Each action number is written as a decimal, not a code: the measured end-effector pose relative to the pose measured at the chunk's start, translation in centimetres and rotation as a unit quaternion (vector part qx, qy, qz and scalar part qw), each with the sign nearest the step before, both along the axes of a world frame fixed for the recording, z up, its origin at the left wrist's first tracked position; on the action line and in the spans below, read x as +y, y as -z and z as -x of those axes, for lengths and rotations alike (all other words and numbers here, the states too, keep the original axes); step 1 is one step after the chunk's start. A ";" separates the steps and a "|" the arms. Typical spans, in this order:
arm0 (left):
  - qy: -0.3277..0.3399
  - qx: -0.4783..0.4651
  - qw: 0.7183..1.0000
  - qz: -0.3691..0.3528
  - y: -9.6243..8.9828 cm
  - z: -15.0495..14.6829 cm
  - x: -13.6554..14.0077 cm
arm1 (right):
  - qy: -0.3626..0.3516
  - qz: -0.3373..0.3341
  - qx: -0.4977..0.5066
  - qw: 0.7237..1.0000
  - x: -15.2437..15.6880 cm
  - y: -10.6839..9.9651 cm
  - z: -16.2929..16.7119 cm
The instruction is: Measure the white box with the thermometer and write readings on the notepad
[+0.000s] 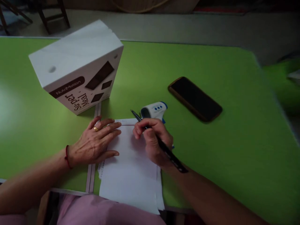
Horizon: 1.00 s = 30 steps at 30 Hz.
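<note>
My left hand (96,140) lies flat with fingers spread, its fingertips resting on the left side of a white paper pad (131,175) with a torn left edge. A gold ring and a red bracelet are on that hand and wrist. In my right hand (154,140) is a black pen (172,156), gripped between thumb and fingers. The pen's tip points up and away, past the top edge of the pad. Just beyond my right hand lies a white and blue infrared thermometer (154,108), its handle partly hidden by the hand.
A white box printed "NutriMotion Super Meal" (79,62) stands upright at the left on the green table (246,150). To the right lies a smartphone (195,98) in a brown case, its screen dark. Wooden chair legs (53,17) show beyond the table's far edge.
</note>
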<state>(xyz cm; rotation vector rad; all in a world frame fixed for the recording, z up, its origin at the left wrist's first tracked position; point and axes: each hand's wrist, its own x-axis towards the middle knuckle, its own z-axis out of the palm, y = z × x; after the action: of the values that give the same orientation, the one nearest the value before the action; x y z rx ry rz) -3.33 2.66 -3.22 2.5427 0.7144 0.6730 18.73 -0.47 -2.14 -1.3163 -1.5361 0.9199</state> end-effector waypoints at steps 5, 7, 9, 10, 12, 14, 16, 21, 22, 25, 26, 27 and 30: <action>0.008 0.036 0.999 0.013 0.3 0.1 -0.1 | 0.056 0.020 -0.074 0.995 0.4 -0.9 0.9; 0.006 0.045 0.999 0.013 0.3 0.1 -0.2 | 0.094 0.043 -0.092 0.990 0.6 -1.0 1.1; 0.008 0.053 0.999 0.012 0.4 0.1 -0.2 | 0.114 0.040 -0.112 0.986 0.7 -0.8 1.0; 0.009 0.055 0.998 0.011 0.5 0.1 -0.2 | 0.114 0.025 -0.123 0.985 0.7 -0.6 0.9; 0.011 0.058 0.998 0.008 0.5 0.1 -0.2 | 0.104 -0.013 -0.151 0.983 0.9 -0.2 0.6; 0.012 0.061 0.998 0.007 0.5 0.2 -0.3 | 0.086 -0.049 -0.175 0.980 1.0 0.0 0.3; 0.012 0.064 0.998 0.010 0.4 0.2 -0.4 | 0.065 -0.068 -0.191 0.977 1.2 0.0 0.2; 0.011 0.067 0.998 0.017 0.4 0.1 -0.4 | 0.045 -0.064 -0.220 0.972 1.4 -0.2 0.5; 0.010 0.067 0.998 0.018 0.4 0.1 -0.4 | 0.046 -0.062 -0.225 0.971 1.4 -0.2 0.5; 0.009 0.068 0.997 0.022 0.3 0.0 -0.4 | 0.045 -0.058 -0.228 0.971 1.4 -0.2 0.5; 0.009 0.067 0.997 0.022 0.3 0.0 -0.4 | 0.044 -0.060 -0.228 0.971 1.4 -0.1 0.5; 0.008 0.066 0.998 0.023 0.3 0.0 -0.4 | 0.043 -0.062 -0.227 0.971 1.4 -0.1 0.5; 0.009 0.062 0.998 0.024 0.4 0.0 -0.4 | 0.040 -0.063 -0.226 0.971 1.4 0.0 0.6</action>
<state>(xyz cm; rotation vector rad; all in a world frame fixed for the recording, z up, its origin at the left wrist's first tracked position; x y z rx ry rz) -3.33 2.23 -3.59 2.5605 0.7394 0.4909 18.16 0.90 -2.13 -1.5518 -1.8337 0.4785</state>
